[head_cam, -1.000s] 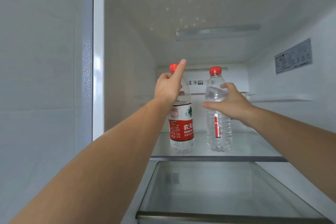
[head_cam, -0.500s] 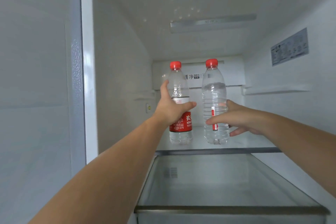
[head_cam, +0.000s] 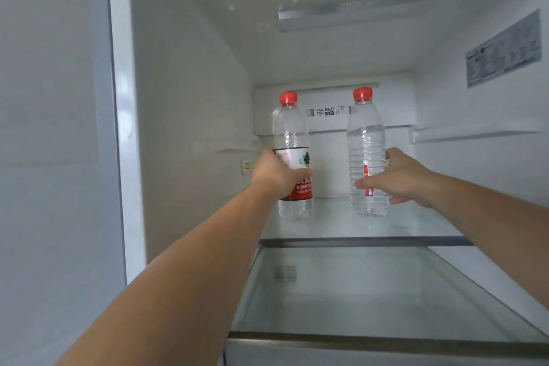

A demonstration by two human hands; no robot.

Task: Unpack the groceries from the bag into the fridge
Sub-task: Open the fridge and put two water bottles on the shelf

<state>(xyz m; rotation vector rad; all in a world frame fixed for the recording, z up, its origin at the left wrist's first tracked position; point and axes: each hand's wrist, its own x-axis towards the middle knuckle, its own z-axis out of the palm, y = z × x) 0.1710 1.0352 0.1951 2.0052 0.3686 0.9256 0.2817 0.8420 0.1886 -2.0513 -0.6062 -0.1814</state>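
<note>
In front of you, the upper clear glass fridge shelf (head_cam: 416, 226) carries two upright clear plastic water bottles with red caps: the red-labelled one (head_cam: 292, 128) left, the nearly label-free one (head_cam: 367, 134) right, well apart.

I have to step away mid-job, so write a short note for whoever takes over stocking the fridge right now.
Left hand: grips the left water bottle round its red label.
Right hand: fingers curled round the right water bottle, low on its body.
Both bottles are upright with red caps on, side by side towards the back of the upper glass shelf; whether they rest fully on it is hard to tell.
Done: two bottles brought into the fridge.
Left: let go of both, then fetch whatever remains; the bag is out of view. The lower shelf holds nothing visible.
</note>
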